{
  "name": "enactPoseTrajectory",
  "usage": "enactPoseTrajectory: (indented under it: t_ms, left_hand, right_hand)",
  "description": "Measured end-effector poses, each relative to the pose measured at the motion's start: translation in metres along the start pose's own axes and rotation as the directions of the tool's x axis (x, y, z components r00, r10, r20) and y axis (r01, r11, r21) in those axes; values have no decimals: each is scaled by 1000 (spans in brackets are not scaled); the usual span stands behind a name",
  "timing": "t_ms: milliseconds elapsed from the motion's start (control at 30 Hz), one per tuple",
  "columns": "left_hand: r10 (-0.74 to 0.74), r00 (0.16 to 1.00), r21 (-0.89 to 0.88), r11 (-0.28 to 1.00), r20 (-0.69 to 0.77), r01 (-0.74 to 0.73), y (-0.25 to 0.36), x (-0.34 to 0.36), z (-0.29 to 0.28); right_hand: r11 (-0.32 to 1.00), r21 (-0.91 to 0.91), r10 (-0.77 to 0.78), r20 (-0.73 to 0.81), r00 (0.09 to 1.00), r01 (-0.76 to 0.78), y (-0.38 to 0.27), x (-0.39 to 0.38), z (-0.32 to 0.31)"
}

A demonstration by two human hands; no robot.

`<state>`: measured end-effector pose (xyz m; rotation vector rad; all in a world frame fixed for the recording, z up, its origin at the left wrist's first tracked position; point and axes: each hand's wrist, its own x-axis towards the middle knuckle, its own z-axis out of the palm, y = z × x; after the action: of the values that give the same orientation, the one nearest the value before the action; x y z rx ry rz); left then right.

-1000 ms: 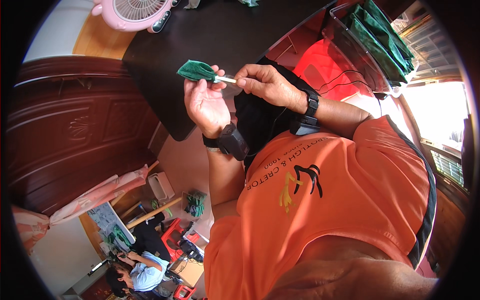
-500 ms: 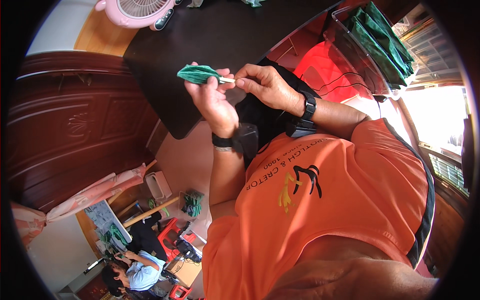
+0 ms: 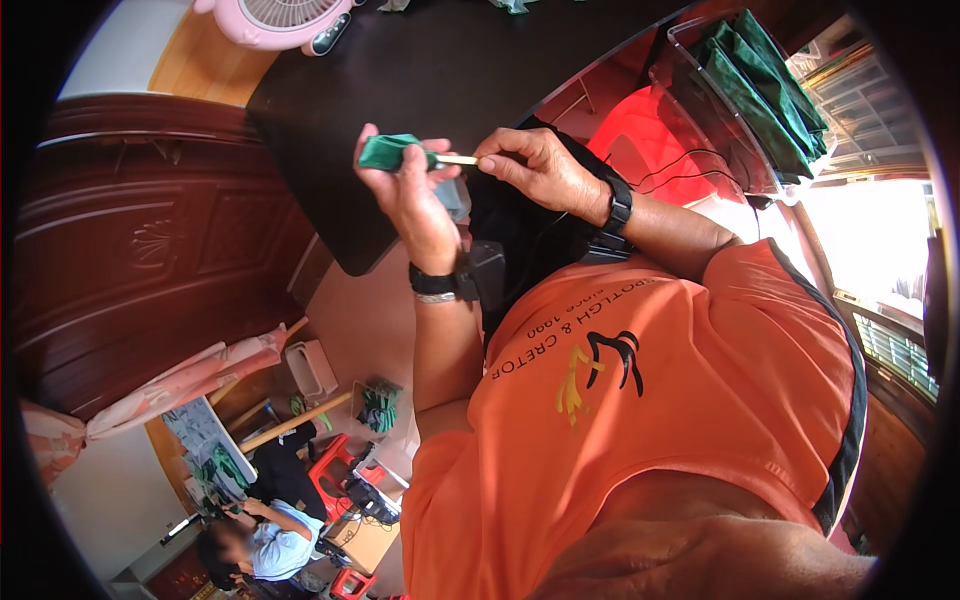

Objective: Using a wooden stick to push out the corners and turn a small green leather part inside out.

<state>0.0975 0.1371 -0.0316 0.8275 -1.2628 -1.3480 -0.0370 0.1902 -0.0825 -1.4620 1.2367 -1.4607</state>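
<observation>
My left hand is closed around a small folded piece of green fabric, its thumb pressing on top. A thin pale stick runs from the fabric toward my right hand. The thumb and forefinger of that hand pinch the stick's free end. Where the stick meets the fabric is partly hidden by the left thumb. Both hands are raised at the near edge of the dark table. A translucent pale object shows just behind the left wrist.
A pink fan stands at the far left of the table. To the right, a clear bin holds green fabric above a red stool, with a dark cable near it. A co-worker in a light blue shirt sits at lower left.
My left hand has shifted slightly left and turned, and the green fabric shows as a shorter, blockier shape. More of the pale stick is visible between the hands; the right hand has barely moved.
</observation>
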Motion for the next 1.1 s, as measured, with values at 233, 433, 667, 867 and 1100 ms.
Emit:
enactPoseTrajectory:
  t_ms: [233, 433, 667, 867, 1100]
  left_hand:
    - [-15, 994, -166, 986, 104, 32, -3, -2, 3]
    - [-17, 998, -239, 971, -53, 3, 3, 0, -3]
    - [-13, 1000, -259, 966, -26, 6, -8, -5, 7]
    - [90, 991, -143, 984, -98, -103, -4, 1, -1]
    - [-88, 995, -63, 994, -52, 85, 14, 4, -9]
  right_hand:
    - [818, 539, 172, 105, 979, -202, -4, -4, 4]
    - [810, 505, 235, 185, 954, -297, 0, -5, 7]
    - [706, 644, 297, 110, 949, -296, -12, -8, 12]
    - [951, 288, 124, -21, 992, -113, 5, -2, 7]
    - [979, -172, -124, -77, 989, 109, 2, -3, -2]
